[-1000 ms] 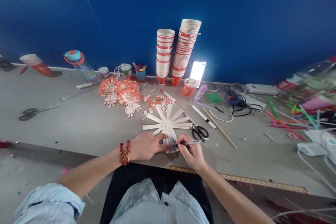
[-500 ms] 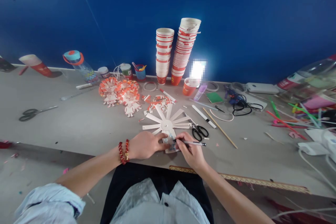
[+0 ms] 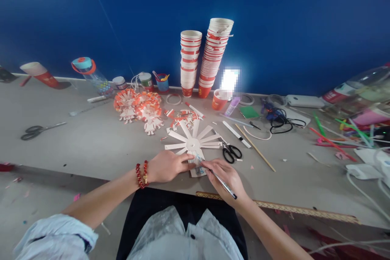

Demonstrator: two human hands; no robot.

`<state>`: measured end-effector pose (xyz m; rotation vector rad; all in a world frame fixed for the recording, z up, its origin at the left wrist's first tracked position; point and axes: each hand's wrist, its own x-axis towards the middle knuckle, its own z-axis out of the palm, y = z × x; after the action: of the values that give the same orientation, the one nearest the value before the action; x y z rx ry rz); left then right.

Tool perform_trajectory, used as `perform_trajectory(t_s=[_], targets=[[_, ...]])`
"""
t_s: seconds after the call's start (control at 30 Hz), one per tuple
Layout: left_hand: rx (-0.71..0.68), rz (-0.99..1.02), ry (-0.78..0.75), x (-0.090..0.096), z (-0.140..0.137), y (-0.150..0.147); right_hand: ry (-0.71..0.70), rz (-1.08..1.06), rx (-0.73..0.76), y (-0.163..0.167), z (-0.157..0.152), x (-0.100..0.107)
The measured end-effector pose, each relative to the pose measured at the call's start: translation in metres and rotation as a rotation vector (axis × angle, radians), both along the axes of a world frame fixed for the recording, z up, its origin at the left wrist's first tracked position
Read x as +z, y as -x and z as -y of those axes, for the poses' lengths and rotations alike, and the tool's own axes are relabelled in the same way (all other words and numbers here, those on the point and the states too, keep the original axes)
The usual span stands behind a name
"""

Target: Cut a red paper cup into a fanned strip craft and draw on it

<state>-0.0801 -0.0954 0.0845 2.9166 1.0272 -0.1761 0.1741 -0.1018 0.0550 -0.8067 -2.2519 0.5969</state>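
Observation:
A white paper cutout point(image 3: 193, 145), with long strips fanned out from a round centre, lies flat near the table's front edge. Faint bluish lines mark its wider lower flap point(image 3: 198, 170). My left hand point(image 3: 166, 165), a red bead bracelet at its wrist, rests on the flap's left side with fingers stretched out, holding nothing. A pen point(image 3: 224, 183) is pinched in my right hand point(image 3: 227, 174), its tip over the flap and its back end slanting towards me. Black-handled scissors point(image 3: 232, 153) lie just right of the cutout, their blades partly under the strips.
Two tall stacks of paper cups point(image 3: 191, 63) stand by the blue wall. Finished-looking paper figures with orange fringes point(image 3: 138, 107) lie left of red and white scraps point(image 3: 183, 120). A wooden stick point(image 3: 258, 152) is at right; other scissors point(image 3: 33, 131) lie far left.
The pen has swung from nearly level to slanting down towards me, as my right hand turned and shifted slightly right. My left hand has slid slightly left and stays on the paper.

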Motion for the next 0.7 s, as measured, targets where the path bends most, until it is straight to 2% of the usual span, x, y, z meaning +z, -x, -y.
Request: perform_trajectory(t_s=[0.17, 0.47, 0.7], targets=[[0.011, -0.014, 0.022, 0.0022, -0.0005, -0.0012, -0.055, 0.02, -0.027, 0.0029, -0.0024, 0.0013], [-0.019, -0.03, 0.0, 0.0025, -0.0022, 0.0004, -0.056, 0.102, -0.03, 0.0028, -0.0029, -0.0077], [-0.021, -0.021, -0.012, 0.0002, -0.0029, 0.0021, -0.077, 0.1, -0.034, 0.0031, -0.0032, -0.0056]])
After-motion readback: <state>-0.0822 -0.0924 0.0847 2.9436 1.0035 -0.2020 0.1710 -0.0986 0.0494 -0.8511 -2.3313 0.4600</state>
